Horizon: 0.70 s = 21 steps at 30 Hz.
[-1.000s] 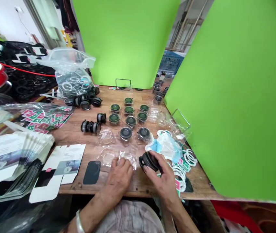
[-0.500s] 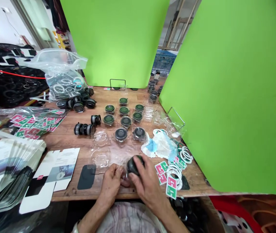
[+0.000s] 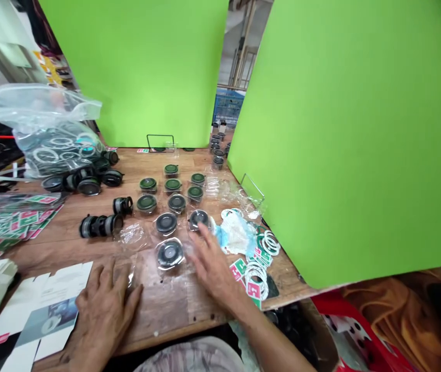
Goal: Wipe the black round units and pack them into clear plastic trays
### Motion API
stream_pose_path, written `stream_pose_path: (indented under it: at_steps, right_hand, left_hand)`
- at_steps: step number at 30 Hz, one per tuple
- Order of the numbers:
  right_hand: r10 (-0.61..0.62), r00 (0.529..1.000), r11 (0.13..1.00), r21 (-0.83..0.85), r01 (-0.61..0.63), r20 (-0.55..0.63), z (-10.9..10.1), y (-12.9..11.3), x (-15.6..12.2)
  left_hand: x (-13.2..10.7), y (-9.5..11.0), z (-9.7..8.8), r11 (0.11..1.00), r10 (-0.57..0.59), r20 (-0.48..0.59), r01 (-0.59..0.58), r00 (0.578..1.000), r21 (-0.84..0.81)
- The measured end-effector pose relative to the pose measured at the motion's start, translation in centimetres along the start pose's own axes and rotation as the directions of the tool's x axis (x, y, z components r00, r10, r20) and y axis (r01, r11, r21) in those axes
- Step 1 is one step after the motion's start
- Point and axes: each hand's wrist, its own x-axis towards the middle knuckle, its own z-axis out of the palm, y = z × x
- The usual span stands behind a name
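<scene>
Left hand open, palm down on the wooden tabletop near the front edge; right hand open, fingers spread, just beside a clear blister pack around a black round part.

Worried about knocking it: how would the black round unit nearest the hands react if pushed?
The black round unit would probably slide, not roll, lying flat in its thin clear blister. It looks squat, so tipping seems unlikely.

Round black unit, face up in a clear plastic blister, sits at 10 o'clock from the open right hand. Second round black unit, also face up, lies at 12 o'clock, just past the fingertips.
</scene>
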Motion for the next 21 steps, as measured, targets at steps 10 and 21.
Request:
stream_pose_path:
  at_steps: [10,21]
  right_hand:
    - [0.332,0.934,0.824,-0.441,-0.356,-0.133,-6.7,10.2,0.4]
    - [-0.053,0.994,0.979,-0.200,0.033,-0.100,-5.4,4.3,-4.5]
  left_hand:
    - [0.8,-1.0,3.0,0.999,-0.048,-0.086,0.045,0.995,-0.026]
    - [0.3,-1.1,1.9,0.966,0.084,-0.251,-0.140,0.964,-0.215]
